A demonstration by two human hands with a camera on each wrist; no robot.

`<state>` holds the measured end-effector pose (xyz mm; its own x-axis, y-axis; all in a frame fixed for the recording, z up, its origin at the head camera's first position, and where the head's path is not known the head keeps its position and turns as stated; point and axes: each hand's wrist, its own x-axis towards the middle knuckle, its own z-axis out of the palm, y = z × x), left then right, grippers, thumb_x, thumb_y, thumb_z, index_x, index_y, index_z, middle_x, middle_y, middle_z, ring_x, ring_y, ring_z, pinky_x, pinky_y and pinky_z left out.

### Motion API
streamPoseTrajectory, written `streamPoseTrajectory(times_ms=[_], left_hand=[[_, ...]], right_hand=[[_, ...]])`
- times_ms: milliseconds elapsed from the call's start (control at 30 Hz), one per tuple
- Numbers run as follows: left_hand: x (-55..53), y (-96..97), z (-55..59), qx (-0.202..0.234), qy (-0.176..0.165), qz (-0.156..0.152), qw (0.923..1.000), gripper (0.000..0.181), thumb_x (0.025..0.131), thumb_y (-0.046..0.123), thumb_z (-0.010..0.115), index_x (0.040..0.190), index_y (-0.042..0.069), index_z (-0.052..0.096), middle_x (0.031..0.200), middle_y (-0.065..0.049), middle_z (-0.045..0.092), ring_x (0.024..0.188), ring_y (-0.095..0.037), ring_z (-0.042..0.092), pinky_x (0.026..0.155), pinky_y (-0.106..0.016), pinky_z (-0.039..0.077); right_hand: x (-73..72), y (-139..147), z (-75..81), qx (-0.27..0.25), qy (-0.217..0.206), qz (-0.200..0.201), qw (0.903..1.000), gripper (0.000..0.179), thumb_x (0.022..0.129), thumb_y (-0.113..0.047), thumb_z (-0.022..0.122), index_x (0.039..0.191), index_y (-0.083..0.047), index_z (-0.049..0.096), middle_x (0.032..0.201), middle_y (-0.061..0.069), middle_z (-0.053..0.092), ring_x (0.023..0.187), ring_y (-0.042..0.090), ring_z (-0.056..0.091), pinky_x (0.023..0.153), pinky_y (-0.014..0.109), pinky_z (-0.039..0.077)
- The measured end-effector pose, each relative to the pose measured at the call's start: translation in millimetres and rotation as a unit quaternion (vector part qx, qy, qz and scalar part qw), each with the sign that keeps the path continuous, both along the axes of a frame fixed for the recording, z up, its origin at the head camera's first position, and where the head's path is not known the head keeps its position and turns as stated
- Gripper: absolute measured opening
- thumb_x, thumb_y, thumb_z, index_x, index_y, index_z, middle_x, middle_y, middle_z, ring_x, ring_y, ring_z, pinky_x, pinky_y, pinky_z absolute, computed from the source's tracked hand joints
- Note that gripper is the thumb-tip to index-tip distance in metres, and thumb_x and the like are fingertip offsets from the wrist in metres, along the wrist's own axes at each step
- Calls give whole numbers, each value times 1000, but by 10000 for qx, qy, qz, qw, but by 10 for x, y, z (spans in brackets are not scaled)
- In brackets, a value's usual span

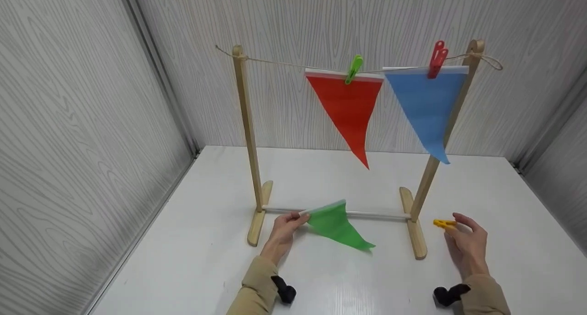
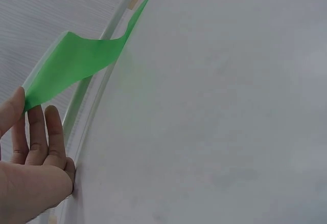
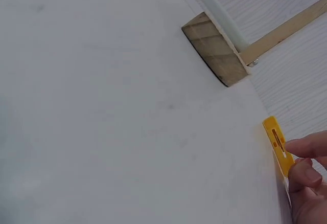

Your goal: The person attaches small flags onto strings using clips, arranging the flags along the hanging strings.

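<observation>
My left hand pinches a green triangular flag by the left end of its white top edge, low in front of the stand's crossbar. In the left wrist view the flag stretches away from thumb and fingertips, its tip curling. To the right of the stand's right foot, my right hand has a yellow clothespin between thumb and fingers, close over the table. The right wrist view shows the clothespin side-on at the fingertips.
A wooden stand carries a string between two posts. On it hang a red flag under a green clothespin and a blue flag under a red clothespin. The stand's feet rest on a white table.
</observation>
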<state>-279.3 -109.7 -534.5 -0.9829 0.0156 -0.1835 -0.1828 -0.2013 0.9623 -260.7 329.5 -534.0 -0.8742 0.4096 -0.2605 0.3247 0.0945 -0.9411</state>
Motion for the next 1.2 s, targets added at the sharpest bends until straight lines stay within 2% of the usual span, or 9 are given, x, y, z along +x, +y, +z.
streamPoseTrajectory(times_ms=[100,200,267,333,533,667,800,933,1200], left_hand=[[-4,-5,-6,17,-1,-10,10000,14,92,11,73,85,8,60,82,5,57,86,-11,53,86,-28,41],[-5,-8,-11,39,-12,-5,10000,15,91,11,73,84,9,60,82,4,57,86,-12,53,86,-28,41],[-3,-6,-12,30,-26,9,10000,16,91,11,74,83,9,60,82,4,57,86,-12,53,86,-28,41],[-2,-5,-14,39,-28,20,10000,16,91,11,74,83,9,60,82,4,57,85,-12,53,86,-28,41],[10,4,-15,92,-66,31,9999,14,91,10,73,85,8,60,81,4,58,85,-11,53,87,-28,40],[20,3,-19,74,-79,-9,9999,13,92,11,73,89,6,61,83,5,58,87,-11,53,90,-29,40],[25,2,-19,97,-68,-41,9999,13,92,11,73,91,5,61,83,5,59,88,-11,54,91,-29,39],[9,1,-32,54,-68,-7,10000,13,90,10,74,89,6,62,82,4,59,86,-12,54,89,-28,40],[5,2,-22,-19,-58,37,10000,13,90,10,75,89,5,63,80,5,61,85,-11,57,89,-28,42]], right_hand=[[-4,6,-11,46,-15,81,10000,63,93,-1,56,153,-8,39,161,18,31,119,19,49,77,5,47],[-20,16,-14,146,-71,199,9997,65,93,0,56,155,-5,35,165,20,26,135,28,42,105,22,48],[-37,21,-13,251,-136,291,9992,66,93,0,55,156,-2,32,166,22,23,146,34,34,120,38,37],[-53,30,-10,384,-178,355,9985,67,94,0,54,156,2,29,166,24,21,151,38,27,126,49,25],[-71,45,-24,747,-297,490,9956,65,96,-2,54,155,6,26,161,31,25,148,43,29,125,53,27],[-66,56,-23,1166,-305,657,9905,62,96,-4,56,151,10,32,156,34,31,142,45,34,121,53,31],[-50,56,-7,1508,-251,751,9854,58,95,-6,59,146,12,40,151,35,38,135,44,41,107,44,42],[-31,40,-9,1556,-248,668,9852,54,95,-8,62,143,11,45,146,34,44,125,41,48,88,24,45],[-19,37,-40,1429,-254,577,9877,55,99,-21,60,144,7,46,141,27,48,116,31,46,89,26,41]])
